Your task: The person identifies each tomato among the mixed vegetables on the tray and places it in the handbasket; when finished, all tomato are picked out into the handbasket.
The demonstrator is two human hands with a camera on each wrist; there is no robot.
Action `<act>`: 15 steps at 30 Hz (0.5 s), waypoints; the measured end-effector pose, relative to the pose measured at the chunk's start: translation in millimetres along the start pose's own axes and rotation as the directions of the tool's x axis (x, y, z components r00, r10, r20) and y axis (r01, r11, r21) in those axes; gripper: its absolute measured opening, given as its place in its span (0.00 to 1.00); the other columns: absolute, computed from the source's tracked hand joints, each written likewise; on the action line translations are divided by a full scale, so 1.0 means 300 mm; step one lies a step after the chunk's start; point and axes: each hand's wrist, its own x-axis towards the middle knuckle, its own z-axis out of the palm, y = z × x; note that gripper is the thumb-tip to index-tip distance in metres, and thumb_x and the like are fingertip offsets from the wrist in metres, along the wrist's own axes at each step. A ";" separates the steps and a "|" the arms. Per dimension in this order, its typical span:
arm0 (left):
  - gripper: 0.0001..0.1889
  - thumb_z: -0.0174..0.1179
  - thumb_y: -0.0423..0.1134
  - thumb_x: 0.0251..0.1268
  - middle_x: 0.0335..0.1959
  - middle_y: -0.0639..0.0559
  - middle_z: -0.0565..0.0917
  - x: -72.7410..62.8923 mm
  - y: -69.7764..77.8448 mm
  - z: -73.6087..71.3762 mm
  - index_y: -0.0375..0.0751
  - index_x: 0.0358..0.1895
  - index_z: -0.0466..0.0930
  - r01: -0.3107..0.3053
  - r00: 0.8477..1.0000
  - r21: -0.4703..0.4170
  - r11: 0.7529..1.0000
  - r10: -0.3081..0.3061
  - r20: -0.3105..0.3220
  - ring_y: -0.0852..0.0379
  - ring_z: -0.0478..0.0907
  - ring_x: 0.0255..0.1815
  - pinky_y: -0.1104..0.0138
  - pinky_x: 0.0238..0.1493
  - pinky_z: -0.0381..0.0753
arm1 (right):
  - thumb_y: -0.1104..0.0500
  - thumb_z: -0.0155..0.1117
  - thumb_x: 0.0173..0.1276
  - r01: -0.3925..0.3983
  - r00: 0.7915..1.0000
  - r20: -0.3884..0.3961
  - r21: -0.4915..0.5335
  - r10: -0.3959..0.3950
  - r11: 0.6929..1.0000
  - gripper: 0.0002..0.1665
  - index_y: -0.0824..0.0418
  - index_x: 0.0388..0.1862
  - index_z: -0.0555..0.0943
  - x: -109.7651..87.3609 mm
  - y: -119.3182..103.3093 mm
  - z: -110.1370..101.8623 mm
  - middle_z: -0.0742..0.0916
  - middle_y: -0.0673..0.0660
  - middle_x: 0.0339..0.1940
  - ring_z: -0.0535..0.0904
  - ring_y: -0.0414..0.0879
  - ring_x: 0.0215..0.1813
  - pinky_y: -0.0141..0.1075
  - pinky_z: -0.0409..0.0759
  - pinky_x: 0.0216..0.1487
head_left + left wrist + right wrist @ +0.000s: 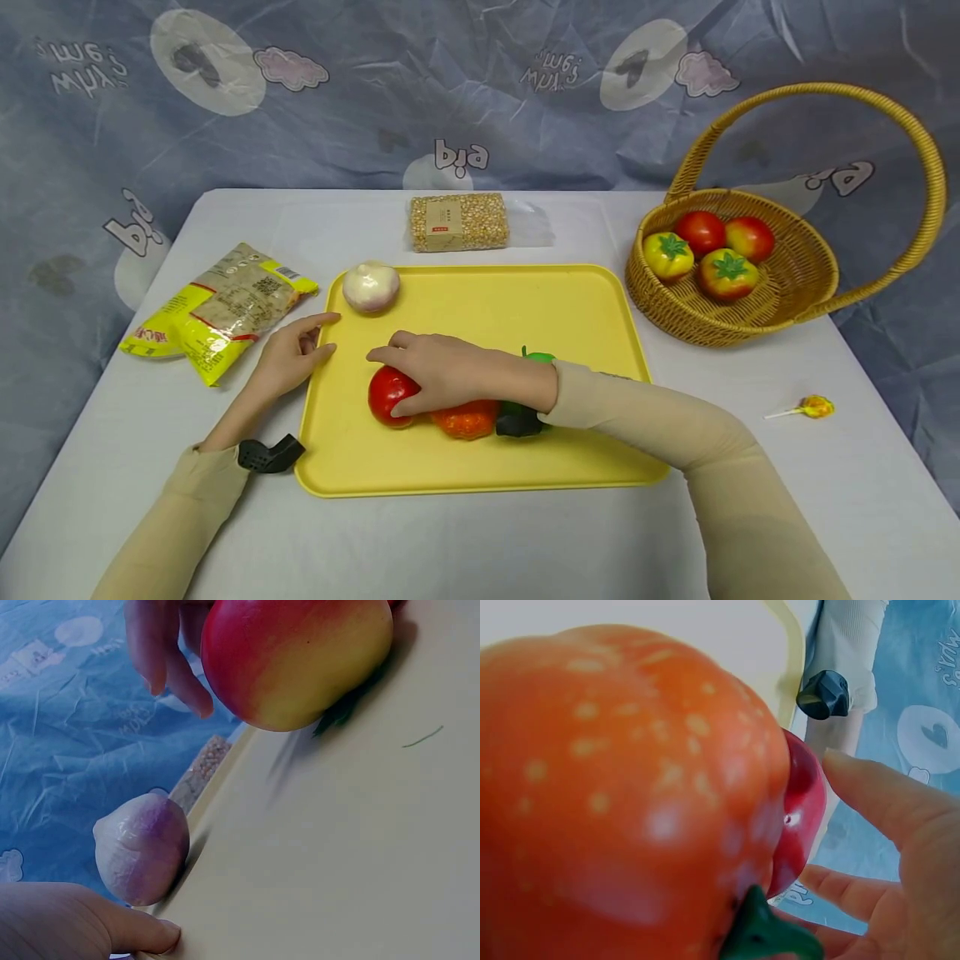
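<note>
My right hand (442,371) reaches over the yellow tray (480,479) and holds a red tomato (390,396), thumb on its near side and fingers past its far side. In the left wrist view, this tomato (300,664) shows a yellow patch, with green leaves against the tray. Under the palm sits an orange pumpkin (468,421), which fills much of the right wrist view with its green stem. A green vegetable (540,357) is mostly hidden behind the right wrist. My left hand (288,354) rests its thumb and fingertip on the tray's left rim, near a garlic bulb (371,287).
Two yellow snack bags (232,308) lie left of the tray. Behind it is a clear pack of kernels (465,223). A wicker basket (705,329) with a tall handle holds several red and yellow fruits at the right. In front of it lies a lollipop (816,407).
</note>
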 end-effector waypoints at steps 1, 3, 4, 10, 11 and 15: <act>0.21 0.58 0.32 0.61 0.26 0.47 0.68 0.000 0.000 0.000 0.37 0.59 0.74 0.003 1.000 -0.001 1.000 -0.003 0.001 0.61 0.63 0.21 0.72 0.24 0.61 | 0.41 0.64 0.60 0.000 1.000 0.007 -0.013 0.000 1.000 0.43 0.50 0.71 0.61 0.002 -0.003 0.002 0.73 0.53 0.63 0.75 0.45 0.56 0.37 0.76 0.58; 0.21 0.58 0.32 0.61 0.26 0.47 0.68 0.000 0.001 0.000 0.38 0.59 0.74 0.005 1.000 0.000 1.000 -0.005 0.003 0.61 0.63 0.21 0.72 0.24 0.61 | 0.40 0.64 0.59 -0.001 1.000 0.018 -0.040 0.002 0.999 0.43 0.49 0.71 0.61 0.007 -0.007 0.005 0.73 0.53 0.63 0.76 0.45 0.56 0.37 0.76 0.57; 0.21 0.58 0.32 0.61 0.26 0.47 0.68 -0.001 0.001 -0.001 0.38 0.59 0.74 0.007 1.000 0.000 1.000 -0.007 0.003 0.61 0.63 0.21 0.72 0.24 0.61 | 0.40 0.64 0.59 -0.001 1.000 0.023 -0.056 0.002 0.998 0.43 0.49 0.71 0.62 0.010 -0.009 0.007 0.73 0.53 0.63 0.76 0.45 0.55 0.37 0.76 0.57; 0.21 0.58 0.32 0.61 0.26 0.47 0.68 -0.001 0.001 -0.002 0.38 0.58 0.74 0.012 1.000 0.006 1.000 -0.012 0.001 0.60 0.63 0.22 0.72 0.24 0.61 | 0.42 0.67 0.57 0.025 0.998 0.059 -0.137 -0.017 0.990 0.42 0.47 0.69 0.64 0.022 -0.024 0.018 0.75 0.53 0.59 0.77 0.45 0.52 0.37 0.77 0.54; 0.20 0.58 0.32 0.61 0.26 0.47 0.67 0.000 0.001 -0.001 0.38 0.58 0.74 0.010 1.000 0.007 1.000 -0.010 0.000 0.60 0.63 0.22 0.72 0.24 0.61 | 0.43 0.67 0.56 0.030 0.998 0.067 -0.142 -0.020 0.989 0.42 0.47 0.69 0.64 0.024 -0.026 0.019 0.75 0.52 0.58 0.77 0.45 0.52 0.37 0.77 0.53; 0.21 0.59 0.32 0.61 0.26 0.48 0.67 0.000 0.003 -0.001 0.38 0.58 0.74 0.008 1.000 0.004 1.000 -0.008 0.003 0.61 0.63 0.22 0.72 0.24 0.61 | 0.45 0.70 0.54 0.049 0.997 0.074 -0.163 -0.038 0.985 0.40 0.46 0.66 0.67 0.029 -0.033 0.022 0.76 0.52 0.55 0.77 0.45 0.51 0.36 0.77 0.52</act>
